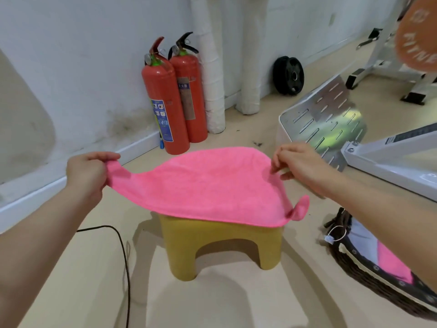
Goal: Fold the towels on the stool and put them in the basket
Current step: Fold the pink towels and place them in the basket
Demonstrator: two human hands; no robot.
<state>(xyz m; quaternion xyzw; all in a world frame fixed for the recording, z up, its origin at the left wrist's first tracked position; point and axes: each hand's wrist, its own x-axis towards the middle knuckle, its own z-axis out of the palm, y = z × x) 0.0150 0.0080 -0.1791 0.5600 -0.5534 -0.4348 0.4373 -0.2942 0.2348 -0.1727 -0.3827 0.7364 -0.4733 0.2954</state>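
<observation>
A pink towel [212, 185] is spread out flat above a low yellow stool [222, 247], covering its seat. My left hand [86, 174] pinches the towel's left corner, pulled out to the side of the stool. My right hand [295, 164] pinches the towel's far right edge. A small loop of pink cloth sticks out at the towel's near right corner. A dark woven basket [369, 275] with a pale lining sits on the floor at the lower right, partly hidden by my right forearm. Another pink towel [392, 263] lies inside it.
Two red fire extinguishers [175, 98] stand against the wall behind the stool. A black cable [125, 256] runs across the floor at the left. White gym equipment with a slotted metal plate [331, 121] stands at the right; a black weight plate [288, 75] leans on the wall.
</observation>
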